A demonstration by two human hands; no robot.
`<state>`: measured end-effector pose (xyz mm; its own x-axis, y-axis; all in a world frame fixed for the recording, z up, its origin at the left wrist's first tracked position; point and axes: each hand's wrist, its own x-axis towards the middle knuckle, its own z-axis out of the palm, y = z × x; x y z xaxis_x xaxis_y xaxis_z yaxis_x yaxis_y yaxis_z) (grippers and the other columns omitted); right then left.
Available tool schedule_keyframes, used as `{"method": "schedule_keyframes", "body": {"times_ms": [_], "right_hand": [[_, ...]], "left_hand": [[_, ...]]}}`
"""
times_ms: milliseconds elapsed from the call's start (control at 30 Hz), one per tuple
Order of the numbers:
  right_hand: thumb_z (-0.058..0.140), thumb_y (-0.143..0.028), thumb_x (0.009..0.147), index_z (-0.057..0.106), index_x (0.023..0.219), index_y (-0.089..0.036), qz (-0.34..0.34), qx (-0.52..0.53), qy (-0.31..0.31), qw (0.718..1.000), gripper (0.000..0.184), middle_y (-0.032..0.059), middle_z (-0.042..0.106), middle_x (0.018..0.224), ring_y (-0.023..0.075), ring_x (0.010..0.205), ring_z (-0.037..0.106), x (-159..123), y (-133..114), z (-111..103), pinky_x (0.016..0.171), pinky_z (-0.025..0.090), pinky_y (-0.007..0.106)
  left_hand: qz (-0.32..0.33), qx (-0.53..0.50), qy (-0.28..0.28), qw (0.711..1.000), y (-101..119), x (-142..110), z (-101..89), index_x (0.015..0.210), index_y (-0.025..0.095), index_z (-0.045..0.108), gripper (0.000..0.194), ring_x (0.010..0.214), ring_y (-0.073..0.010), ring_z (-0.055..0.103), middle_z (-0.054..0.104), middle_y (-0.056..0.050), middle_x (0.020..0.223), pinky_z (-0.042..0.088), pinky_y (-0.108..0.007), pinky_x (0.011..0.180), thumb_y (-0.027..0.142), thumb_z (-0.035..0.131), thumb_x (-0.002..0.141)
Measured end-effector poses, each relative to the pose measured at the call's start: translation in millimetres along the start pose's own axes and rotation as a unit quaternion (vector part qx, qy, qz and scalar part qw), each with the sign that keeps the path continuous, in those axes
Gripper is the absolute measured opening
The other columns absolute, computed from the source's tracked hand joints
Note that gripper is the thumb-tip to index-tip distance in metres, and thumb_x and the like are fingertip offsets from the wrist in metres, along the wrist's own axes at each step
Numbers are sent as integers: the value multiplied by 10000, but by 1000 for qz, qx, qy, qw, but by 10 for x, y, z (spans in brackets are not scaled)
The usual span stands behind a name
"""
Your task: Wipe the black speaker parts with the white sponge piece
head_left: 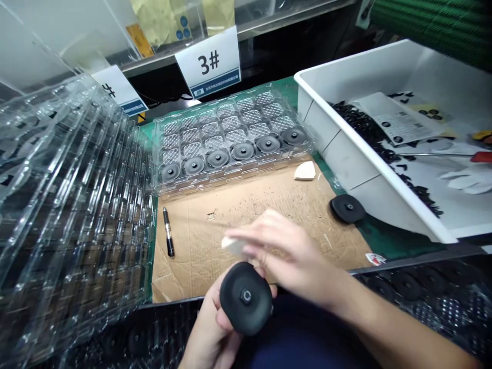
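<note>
1. Clearly, the stack of trays (77,205) at the left is the bulkiest thing: thin, glossy, transparent plastic with ridged edges.
2. The bin (346,148) at the right is smooth, opaque white plastic with a rolled rim, holding small black pieces (384,148), printed paper and white gloves.
3. Brown cardboard (246,205), creased and scuffed with dark specks, lies flat on a green surface (395,241).
4. Behind it sits a clear tray (211,128) with crosshatched pockets; six round black parts fill its nearest row.
5. The right hand (284,251), blurred, has its fingers nearly straight and pinches a pale wedge (233,246) just above the held disc.
6. The left hand (226,318) is curled, gripping the rim of a black disc (246,298) over the cardboard's near edge; the disc is matt, round-cornered, with a raised ringed hub.
7. A similar part (348,208) rests beside the bin, partly over the cardboard.
8. A slim black pen (168,233) with a silvery band lies at the cardboard's left.
9. A second wedge (305,170), white, flat-based and curved on one side, lies near the clear tray.
</note>
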<state>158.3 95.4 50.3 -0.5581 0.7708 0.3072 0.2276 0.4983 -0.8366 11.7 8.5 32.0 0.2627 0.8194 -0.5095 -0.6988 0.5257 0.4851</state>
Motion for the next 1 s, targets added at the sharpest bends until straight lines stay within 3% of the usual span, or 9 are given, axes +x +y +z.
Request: {"method": "schedule_keyframes", "body": {"times_ms": [133,333,433,533,633,733,800,900,1000], "right_hand": [[481,-127,843,612,1107,-214,195,12,1,981,307,47,594,947,166,869,571,-172,430,99,767,463,306],[461,-162,833,659,1019,-197,245,-33,-30,968,274,87,549,1006,210,949,580,-612,701,437,838,479,362],[541,-199,775,595,1145,-198,259,-60,-42,963,375,115,493,1136,215,851,606,-718,683,492,751,513,378],[451,-206,827,597,1121,-196,265,-89,-38,959,328,119,515,1075,205,761,601,-736,688,480,691,509,392],[413,-227,862,625,999,-199,257,-102,-27,961,254,85,589,905,225,805,586,-662,633,372,730,483,391],[431,-255,885,545,1090,-214,246,-90,2,965,238,55,626,895,197,780,585,-503,351,183,677,479,322],[440,-222,898,505,1119,-235,169,-53,20,984,230,29,634,902,159,735,581,-377,83,70,642,465,269],[463,-120,872,549,1027,-203,-35,0,-17,999,196,22,652,847,141,707,561,-229,-176,-25,672,444,256],[452,-108,869,575,973,-186,-16,-16,-48,999,179,26,648,810,136,697,554,-214,-94,-57,653,436,246]], "left_hand": [[12,-53,-22,998,67,-1,38,1079,360,630,525,953,-256,658,701,-19,1082,539,-335,789,340,756,569],[19,-65,-36,997,92,-9,-64,1107,378,606,501,1055,-253,612,663,-9,1174,535,-300,820,345,713,619],[25,-68,-36,997,98,-7,-102,1143,375,582,560,1085,-262,592,640,-17,1212,531,-293,836,362,717,600],[35,-75,-33,996,95,6,-112,1146,374,581,559,1087,-263,589,641,-16,1210,534,-279,827,367,717,603],[44,-82,-22,995,82,14,-107,1117,372,601,522,1056,-262,609,661,-13,1178,540,-280,809,354,727,611],[59,-81,11,995,64,7,-87,1096,370,615,503,1040,-263,619,672,-10,1158,539,-307,820,335,744,612],[65,-82,43,994,56,-1,-60,1067,366,632,472,1023,-227,631,692,1,1121,531,-289,830,316,753,614],[74,-75,82,991,54,-7,-12,1012,339,665,451,977,-159,648,721,-1,1054,510,-204,818,272,787,583],[100,-45,111,988,63,1,-7,999,307,674,495,940,-158,659,722,-29,1048,508,-177,775,281,814,524]]}}
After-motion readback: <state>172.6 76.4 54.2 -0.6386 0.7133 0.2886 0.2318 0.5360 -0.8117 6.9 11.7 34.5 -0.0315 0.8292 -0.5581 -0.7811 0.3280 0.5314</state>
